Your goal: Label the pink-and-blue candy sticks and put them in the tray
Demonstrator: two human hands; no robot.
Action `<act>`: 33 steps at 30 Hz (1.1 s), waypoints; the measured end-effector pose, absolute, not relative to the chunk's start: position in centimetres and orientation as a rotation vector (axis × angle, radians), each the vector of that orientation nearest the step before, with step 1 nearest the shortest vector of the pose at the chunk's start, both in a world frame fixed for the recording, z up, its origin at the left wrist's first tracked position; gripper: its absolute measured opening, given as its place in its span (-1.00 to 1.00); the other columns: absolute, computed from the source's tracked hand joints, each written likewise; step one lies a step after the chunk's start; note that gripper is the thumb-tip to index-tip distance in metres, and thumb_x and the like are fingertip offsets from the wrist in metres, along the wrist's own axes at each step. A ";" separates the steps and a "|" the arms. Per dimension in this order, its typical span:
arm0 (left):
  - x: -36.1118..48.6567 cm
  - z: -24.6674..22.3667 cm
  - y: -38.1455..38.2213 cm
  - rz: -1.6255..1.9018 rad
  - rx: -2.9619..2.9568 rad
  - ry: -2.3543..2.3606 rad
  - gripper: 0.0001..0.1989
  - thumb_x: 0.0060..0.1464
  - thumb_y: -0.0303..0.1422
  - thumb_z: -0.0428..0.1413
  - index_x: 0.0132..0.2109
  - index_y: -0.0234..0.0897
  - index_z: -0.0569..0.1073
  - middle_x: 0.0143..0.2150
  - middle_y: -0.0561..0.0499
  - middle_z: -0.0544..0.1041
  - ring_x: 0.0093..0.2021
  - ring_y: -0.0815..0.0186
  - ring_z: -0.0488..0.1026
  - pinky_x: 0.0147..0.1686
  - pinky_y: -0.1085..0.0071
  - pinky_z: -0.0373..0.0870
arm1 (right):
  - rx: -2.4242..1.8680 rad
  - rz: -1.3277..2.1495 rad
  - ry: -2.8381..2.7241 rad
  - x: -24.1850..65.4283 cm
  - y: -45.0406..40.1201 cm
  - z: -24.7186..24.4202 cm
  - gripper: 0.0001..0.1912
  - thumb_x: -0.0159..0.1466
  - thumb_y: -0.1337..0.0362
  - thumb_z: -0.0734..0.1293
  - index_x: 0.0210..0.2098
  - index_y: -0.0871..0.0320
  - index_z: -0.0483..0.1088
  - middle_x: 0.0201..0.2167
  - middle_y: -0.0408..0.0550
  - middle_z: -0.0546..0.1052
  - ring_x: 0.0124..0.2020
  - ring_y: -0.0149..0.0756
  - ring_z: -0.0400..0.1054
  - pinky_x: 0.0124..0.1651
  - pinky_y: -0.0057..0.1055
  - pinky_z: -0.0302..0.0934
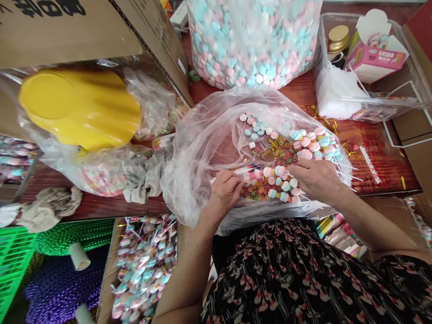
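My left hand is closed in a pinch at the end of a clear printed wrapper. A marshmallow-type candy skewer, pink and white, runs from that wrapper toward my right hand. The fingers of my right hand are closed at the skewer's right end; the stick itself is hidden by them. Just below lie more candy skewers with white sticks. Another pile of finished skewers rests beyond my right hand. Loose pastel candies and small ring gummies lie on the plastic sheet.
A big bag of pastel candies stands at the back. Yellow tub and cardboard box are at left. A clear bin sits at right. Below the table edge is a box of wrapped skewers. Gold twist ties lie scattered.
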State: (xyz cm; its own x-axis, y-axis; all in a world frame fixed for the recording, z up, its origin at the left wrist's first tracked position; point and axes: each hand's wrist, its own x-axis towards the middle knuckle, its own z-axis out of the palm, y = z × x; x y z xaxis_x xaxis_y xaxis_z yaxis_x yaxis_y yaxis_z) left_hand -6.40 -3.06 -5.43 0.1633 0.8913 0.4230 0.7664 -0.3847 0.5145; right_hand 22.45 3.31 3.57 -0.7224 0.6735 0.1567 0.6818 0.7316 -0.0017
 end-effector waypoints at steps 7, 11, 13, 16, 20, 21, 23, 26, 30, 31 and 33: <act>-5.8 -2.9 -3.1 1.024 2.149 1.486 -0.90 0.13 -0.42 0.15 -0.36 -0.26 0.42 0.02 -0.16 0.54 0.11 0.10 0.44 0.10 0.12 0.36 | -0.797 0.068 -2.540 24.0 3.2 1.6 -0.72 0.27 0.43 0.21 -0.18 0.09 0.53 -0.35 -0.12 0.57 -0.37 -0.39 0.35 -0.35 -0.43 0.10; -5.0 -2.2 -3.4 0.970 1.751 1.393 -0.84 0.10 -0.39 0.18 -0.15 -0.24 0.41 -0.16 -0.07 0.58 -0.19 0.27 0.53 -0.20 0.36 0.45 | -0.729 -0.013 -2.512 24.3 3.0 1.4 -0.68 0.30 0.41 0.18 -0.13 0.05 0.53 -0.34 -0.11 0.57 -0.36 -0.36 0.35 -0.31 -0.37 0.13; -4.4 -1.9 -3.4 0.911 1.640 1.342 -0.61 0.08 -0.33 0.22 0.06 -0.23 0.37 -0.20 -0.02 0.57 -0.29 0.32 0.51 -0.31 0.43 0.42 | -0.728 -0.059 -2.520 24.2 2.7 1.6 -0.69 0.32 0.38 0.18 -0.13 0.03 0.52 -0.37 -0.12 0.56 -0.39 -0.36 0.30 -0.34 -0.34 0.08; -3.3 -1.3 -3.2 0.768 1.665 1.262 -0.64 0.11 -0.23 0.21 0.03 -0.25 0.45 -0.26 0.03 0.56 -0.32 0.32 0.47 -0.33 0.44 0.39 | -0.648 -0.103 -2.530 24.0 2.4 2.0 -0.74 0.36 0.35 0.20 -0.13 0.01 0.51 -0.37 -0.14 0.56 -0.41 -0.37 0.26 -0.35 -0.32 0.01; -2.4 -1.0 -3.6 0.662 1.813 1.258 -0.72 0.13 -0.20 0.21 -0.06 -0.23 0.49 -0.28 0.05 0.57 -0.32 0.30 0.47 -0.27 0.40 0.42 | -0.614 0.006 -2.568 23.6 2.3 2.4 -0.79 0.37 0.30 0.23 -0.15 0.00 0.51 -0.37 -0.14 0.55 -0.39 -0.37 0.25 -0.32 -0.32 -0.02; -2.3 -1.1 -3.8 0.668 1.859 1.272 -0.68 0.13 -0.20 0.22 -0.01 -0.22 0.48 -0.23 0.03 0.59 -0.28 0.27 0.50 -0.23 0.37 0.44 | -0.636 0.046 -2.579 23.5 2.4 2.5 -0.78 0.36 0.31 0.22 -0.17 0.02 0.52 -0.37 -0.13 0.55 -0.39 -0.37 0.26 -0.32 -0.33 -0.03; -2.3 -1.5 -4.4 0.710 1.966 1.314 -0.57 0.13 -0.22 0.23 0.11 -0.23 0.43 -0.08 -0.07 0.60 -0.14 0.18 0.54 -0.10 0.28 0.46 | -0.705 0.108 -2.604 23.4 2.5 2.8 -0.76 0.34 0.35 0.21 -0.22 0.05 0.54 -0.41 -0.13 0.55 -0.40 -0.39 0.27 -0.34 -0.36 -0.06; -2.4 -2.4 -5.2 0.781 2.136 1.394 -0.41 0.15 -0.26 0.20 0.29 -0.26 0.27 0.12 -0.24 0.52 0.05 0.05 0.51 0.05 0.15 0.43 | -0.848 0.167 -2.645 23.3 2.4 3.5 -0.74 0.30 0.41 0.22 -0.27 0.08 0.55 -0.46 -0.15 0.55 -0.47 -0.43 0.26 -0.42 -0.38 -0.17; -2.2 -2.8 -5.8 0.774 2.196 1.463 -0.27 0.17 -0.31 0.17 0.40 -0.30 0.09 0.08 -0.30 0.54 -0.01 0.03 0.54 -0.03 0.15 0.46 | -0.888 0.139 -2.690 22.8 1.5 4.7 -0.76 0.30 0.40 0.22 -0.28 0.10 0.54 -0.47 -0.14 0.54 -0.50 -0.43 0.23 -0.43 -0.38 -0.24; -2.1 -2.7 -5.9 0.773 2.164 1.467 -0.24 0.16 -0.31 0.18 0.41 -0.29 0.06 0.08 -0.29 0.54 -0.03 0.05 0.55 -0.05 0.17 0.47 | -0.862 0.118 -2.704 22.6 1.2 5.0 -0.76 0.30 0.40 0.22 -0.30 0.11 0.54 -0.49 -0.14 0.53 -0.50 -0.43 0.23 -0.43 -0.38 -0.24; -2.0 -2.3 -6.0 0.793 2.080 1.461 -0.20 0.15 -0.26 0.20 0.43 -0.25 0.03 0.09 -0.25 0.54 -0.06 0.09 0.56 -0.08 0.23 0.47 | -0.793 0.062 -2.728 22.2 0.7 5.2 -0.78 0.28 0.40 0.23 -0.32 0.12 0.52 -0.49 -0.13 0.51 -0.48 -0.42 0.23 -0.41 -0.37 -0.23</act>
